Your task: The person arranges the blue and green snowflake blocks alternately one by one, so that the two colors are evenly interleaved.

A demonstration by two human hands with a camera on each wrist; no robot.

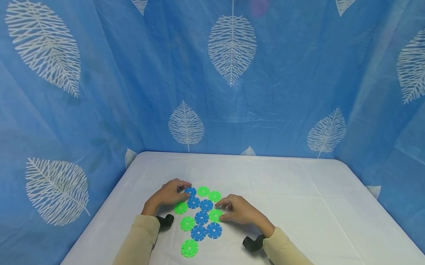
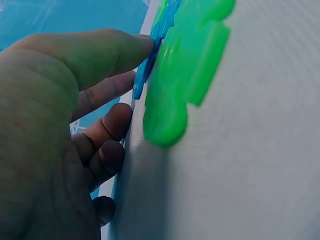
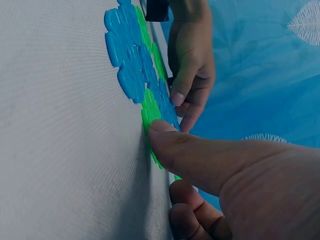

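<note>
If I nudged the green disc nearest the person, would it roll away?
Likely not: the green notched disc lies flat on the white tabletop, so it would probably slide. It looks small compared with the left hand, so it may be light. Its notched rim might snag the nearest blue disc.

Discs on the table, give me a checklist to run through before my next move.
1. Left hand on the farthest blue disc: ok, the thumb touches it.
2. Right hand on a green disc: ok, the thumb touches it.
3. Both hands free of discs: not ok, each is at one.
4. Notches of the farthest blue disc locked with a neighbour: cannot tell, too small to see.
5. Sleeves clear of the discs: ok, both lie to the sides.
6. Discs away from the edges of the table: ok.
</note>
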